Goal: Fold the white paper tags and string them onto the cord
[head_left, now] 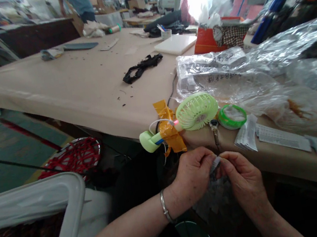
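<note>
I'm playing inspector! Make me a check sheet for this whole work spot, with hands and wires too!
Surface: brown table, with dark bits scattered on it.
Job's things: small grey piece; I cannot tell what it is.
Clutter: fan with orange tape across its handle, green tub, black scrap, plastic, paper strip.
Left hand: pinches the grey piece; bracelet on the wrist.
Right hand: pinches it too.
Cables: white cable at the fan, dark cord behind it.
Surroundings: white bin and basket of red things at left; people farther off.
</note>
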`<state>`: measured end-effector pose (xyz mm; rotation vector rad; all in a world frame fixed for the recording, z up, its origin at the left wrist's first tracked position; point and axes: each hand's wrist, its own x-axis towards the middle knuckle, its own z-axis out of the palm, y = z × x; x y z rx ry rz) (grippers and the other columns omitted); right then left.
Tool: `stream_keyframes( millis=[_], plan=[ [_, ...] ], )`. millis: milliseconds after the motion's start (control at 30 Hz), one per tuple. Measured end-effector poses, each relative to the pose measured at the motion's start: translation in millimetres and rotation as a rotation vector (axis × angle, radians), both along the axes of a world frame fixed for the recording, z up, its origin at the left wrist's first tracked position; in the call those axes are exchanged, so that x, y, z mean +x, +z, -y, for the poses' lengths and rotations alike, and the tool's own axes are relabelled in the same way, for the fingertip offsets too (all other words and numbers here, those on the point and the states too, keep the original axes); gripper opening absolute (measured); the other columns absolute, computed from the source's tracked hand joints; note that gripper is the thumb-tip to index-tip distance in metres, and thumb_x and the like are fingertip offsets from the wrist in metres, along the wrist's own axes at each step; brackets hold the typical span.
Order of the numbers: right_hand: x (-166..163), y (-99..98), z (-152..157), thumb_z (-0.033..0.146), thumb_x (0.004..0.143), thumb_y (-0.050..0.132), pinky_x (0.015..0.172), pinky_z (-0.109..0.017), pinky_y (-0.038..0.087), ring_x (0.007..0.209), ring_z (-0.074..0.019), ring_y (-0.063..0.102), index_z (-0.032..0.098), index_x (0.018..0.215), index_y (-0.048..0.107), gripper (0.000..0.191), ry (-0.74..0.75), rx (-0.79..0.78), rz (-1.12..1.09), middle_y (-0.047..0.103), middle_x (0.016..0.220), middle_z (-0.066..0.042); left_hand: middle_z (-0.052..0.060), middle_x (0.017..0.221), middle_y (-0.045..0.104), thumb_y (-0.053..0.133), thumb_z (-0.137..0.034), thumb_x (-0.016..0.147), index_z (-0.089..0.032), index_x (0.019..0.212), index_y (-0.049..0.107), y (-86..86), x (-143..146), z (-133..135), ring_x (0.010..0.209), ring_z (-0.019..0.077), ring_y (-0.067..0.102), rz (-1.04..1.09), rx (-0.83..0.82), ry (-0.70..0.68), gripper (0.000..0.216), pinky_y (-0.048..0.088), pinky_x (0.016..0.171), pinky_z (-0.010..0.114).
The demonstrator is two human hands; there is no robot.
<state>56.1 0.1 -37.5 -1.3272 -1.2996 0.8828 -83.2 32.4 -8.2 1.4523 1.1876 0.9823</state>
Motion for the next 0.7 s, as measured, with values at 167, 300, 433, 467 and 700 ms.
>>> stream_keyframes(
  millis=[167,300,433,467,700],
  plan=[
    [39.4,14.9,24.0,0.020,0.088,0.057,0.064,-0.021,0.052,0.063,-0.0114,0.065,0.023,0.103,0.063,0.016,-0.006,0.298,0.458,0.068,0.075,0.002,-0.002,0.064,0.057,0.051,-0.020,0.081,-0.016,0.068,0.062,-9.1,-2.2,8.1,0.064,0.0103,0.049,-0.003,-0.105,0.004,0.017,0.038,0.062,0.020],
    [79.2,28.4,10.8,0.017,0.086,0.061,0.083,-0.031,0.051,0.088,-0.0187,0.064,0.020,0.103,0.064,0.018,-0.103,0.622,0.895,0.067,0.093,-0.005,-0.003,0.060,0.050,0.051,-0.023,0.078,-0.016,0.062,0.057,-25.7,2.6,13.7,0.062,0.0106,0.043,0.026,-0.199,0.011,0.018,0.034,0.059,0.022],
    [96.8,27.2,-14.4,0.027,0.086,0.062,0.092,-0.044,0.047,0.103,-0.0281,0.058,0.015,0.113,0.063,0.029,-0.141,0.607,1.186,0.066,0.101,-0.011,-0.003,0.060,0.049,0.053,-0.026,0.073,-0.016,0.063,0.058,-38.2,10.8,15.9,0.061,0.0109,0.043,0.090,-0.323,0.037,0.015,0.035,0.059,0.023],
    [97.8,24.8,-18.5,0.027,0.087,0.061,0.093,-0.044,0.046,0.104,-0.0284,0.058,0.015,0.112,0.064,0.028,-0.137,0.598,1.221,0.067,0.103,-0.012,-0.003,0.060,0.049,0.054,-0.026,0.072,-0.016,0.063,0.058,-39.1,12.0,16.5,0.061,0.0108,0.042,0.103,-0.351,0.042,0.014,0.034,0.058,0.022],
    [101.2,10.3,-24.6,0.021,0.084,0.064,0.090,-0.041,0.047,0.096,-0.0234,0.063,0.020,0.102,0.069,0.019,-0.129,0.676,1.139,0.071,0.095,-0.007,-0.004,0.058,0.048,0.057,-0.029,0.072,-0.016,0.064,0.058,-32.9,12.2,20.4,0.056,0.0087,0.039,0.180,-0.476,0.086,0.015,0.030,0.052,0.020]
  ],
)
